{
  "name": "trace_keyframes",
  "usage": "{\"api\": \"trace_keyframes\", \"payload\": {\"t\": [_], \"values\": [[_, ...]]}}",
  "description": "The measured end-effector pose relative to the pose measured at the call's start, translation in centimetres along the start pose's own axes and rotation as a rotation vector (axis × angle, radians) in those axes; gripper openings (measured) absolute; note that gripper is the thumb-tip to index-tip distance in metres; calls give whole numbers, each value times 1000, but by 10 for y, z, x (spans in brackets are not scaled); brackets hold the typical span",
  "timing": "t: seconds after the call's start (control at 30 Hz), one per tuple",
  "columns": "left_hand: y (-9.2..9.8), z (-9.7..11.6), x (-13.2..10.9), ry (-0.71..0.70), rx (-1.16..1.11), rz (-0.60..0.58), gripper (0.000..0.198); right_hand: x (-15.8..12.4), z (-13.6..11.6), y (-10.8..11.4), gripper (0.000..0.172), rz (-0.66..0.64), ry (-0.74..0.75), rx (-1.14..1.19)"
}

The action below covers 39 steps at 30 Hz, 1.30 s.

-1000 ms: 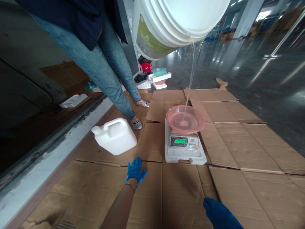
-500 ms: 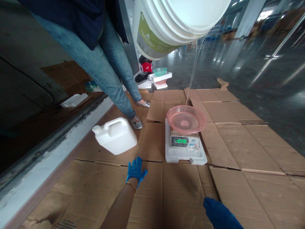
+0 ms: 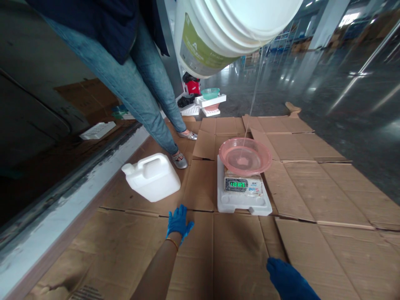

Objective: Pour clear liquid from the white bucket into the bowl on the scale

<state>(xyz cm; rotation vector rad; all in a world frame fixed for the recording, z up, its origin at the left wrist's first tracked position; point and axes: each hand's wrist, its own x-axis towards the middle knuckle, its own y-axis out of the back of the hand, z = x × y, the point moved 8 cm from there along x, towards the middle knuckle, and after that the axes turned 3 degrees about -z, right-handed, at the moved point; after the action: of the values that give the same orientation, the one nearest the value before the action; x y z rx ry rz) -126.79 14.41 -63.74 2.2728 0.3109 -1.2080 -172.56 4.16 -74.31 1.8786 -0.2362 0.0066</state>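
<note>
A large white plastic bucket (image 3: 218, 29) with a green label hangs tilted above me, and no hands show on it. A thin clear stream (image 3: 254, 100) runs from its rim into a pink plastic basin (image 3: 245, 172). The basin sits on a digital scale (image 3: 240, 184) with a green display, set on a white plastic tray (image 3: 243, 206). My left hand (image 3: 178, 223), in a blue glove, rests on the cardboard just in front of the tray, holding nothing. At the bottom edge, my right hand (image 3: 286, 280), also gloved, is partly in view and touches nothing visible.
A white plastic jerrycan (image 3: 153, 178) lies on the cardboard (image 3: 240, 254) left of the scale. A co-worker's jeans-clad legs (image 3: 134, 96) stand beyond it. Farther back are white trays (image 3: 210, 100) with a teal bowl. A raised white ledge (image 3: 75, 200) runs along the left.
The green digits on the scale have changed. The stream keeps running into the basin, and the whole scene has shifted slightly in view.
</note>
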Motion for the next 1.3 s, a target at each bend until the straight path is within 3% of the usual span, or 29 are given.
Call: {"api": "trace_keyframes", "payload": {"t": [0.1, 0.33, 0.43, 0.63, 0.8, 1.07, 1.3], "values": [[-1, 0, 1, -1, -4, 3, 84, 6, 1, 4, 44, -20, -42, 9], [0, 1, -2, 1, 1, -10, 83, 31, 10, 32, 44, 70, -97, 67], [0, 0, -2, -1, 3, -3, 83, 29, 6, 22, 39, 35, -41, 47], [0, 1, -1, 0, -5, -6, 83, -2, 9, -12, 41, 23, -89, 105], [0, 2, -1, -7, 0, 6, 82, -19, 7, -16, 45, 76, -65, 115], [-2, 0, 2, -1, -2, 2, 83, -13, 2, -18, 43, 50, -72, 127], [2, 1, -2, -1, -2, -8, 83, -28, 0, -28, 50, 76, -55, 108]]}}
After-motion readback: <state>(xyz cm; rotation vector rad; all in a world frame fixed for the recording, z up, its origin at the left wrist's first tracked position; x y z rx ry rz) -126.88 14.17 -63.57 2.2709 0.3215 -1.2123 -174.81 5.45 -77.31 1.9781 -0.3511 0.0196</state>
